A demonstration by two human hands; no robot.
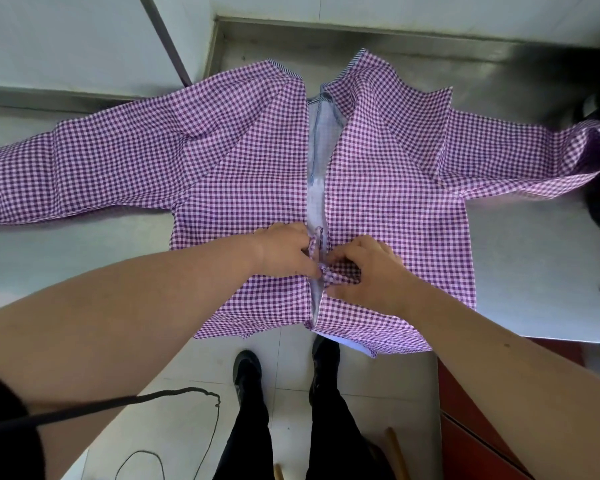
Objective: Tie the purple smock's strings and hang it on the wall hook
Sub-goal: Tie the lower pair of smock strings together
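a purple-and-white gingham cloth smock (250, 161) lies spread flat on a grey metal bench (520, 244), back side up, with its opening running down the middle and a pale lining showing in the gap. its two sleeves stretch out to either side; the right sleeve end is rumpled near the bench's right edge, where something dark sits that cannot be made out. the smock's lower hem hangs a little over the bench's near edge.

both bare hands meet at the opening in the lower half of the garment. the left hand (284, 249) has its fingers curled, pinching a narrow gingham string (316, 245) that stands up between the hands. the right hand (364, 271) is curled too, its fingers (336, 261) clamped on the other string end where the fabric bunches into a small knot (329, 277) just beside the gap. the two hands are almost touching.

below the bench edge there is a pale tiled floor (194, 362) with the person's black shoes (246, 372) and dark trousers. a thin black cord (174, 393) loops across the lower left. a reddish-brown panel (471, 420) stands at the lower right.
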